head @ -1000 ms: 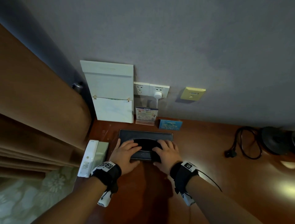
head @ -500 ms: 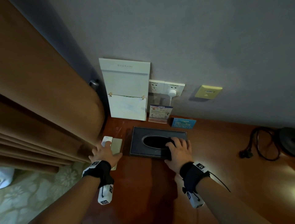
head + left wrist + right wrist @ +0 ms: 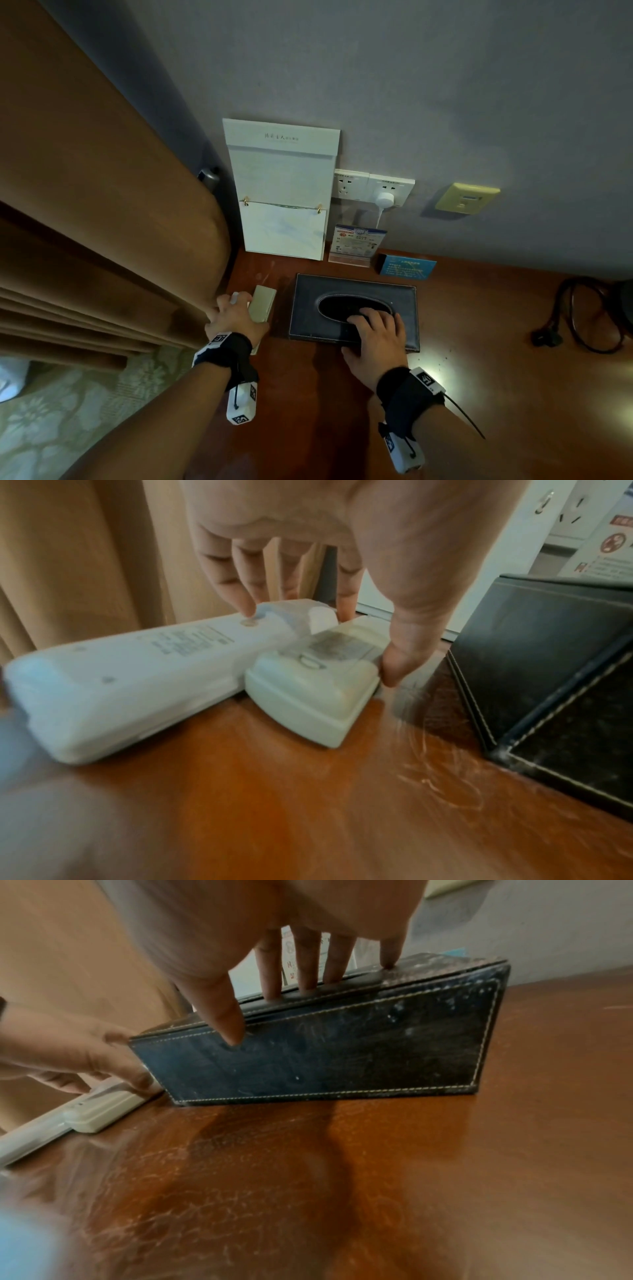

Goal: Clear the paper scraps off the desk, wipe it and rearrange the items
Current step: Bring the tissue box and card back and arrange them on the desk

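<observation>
A black leather tissue box (image 3: 308, 308) lies flat on the brown desk (image 3: 479, 377). My right hand (image 3: 376, 332) grips its near wall, with the fingers (image 3: 304, 969) dipped into the oval opening and the thumb pressed on the front face of the tissue box (image 3: 325, 1056). At the desk's left edge lie a white remote (image 3: 120, 683) and a cream remote (image 3: 308, 696), side by side and touching. My left hand (image 3: 320, 642) spans both, fingers on the white one and thumb against the cream one's right side. In the head view this left hand (image 3: 236, 318) covers most of them.
A white folder (image 3: 281, 192) leans on the wall behind, beside a small acrylic sign (image 3: 356, 245) and a blue card (image 3: 407, 265). A plug (image 3: 383, 198) sits in the wall socket. A coiled black cord (image 3: 582, 318) lies far right. Brown curtains (image 3: 102, 222) hang left of the desk.
My left hand left the tissue box and went left onto the two remotes. The right hand stays on the box, which sits a little further right of the remotes.
</observation>
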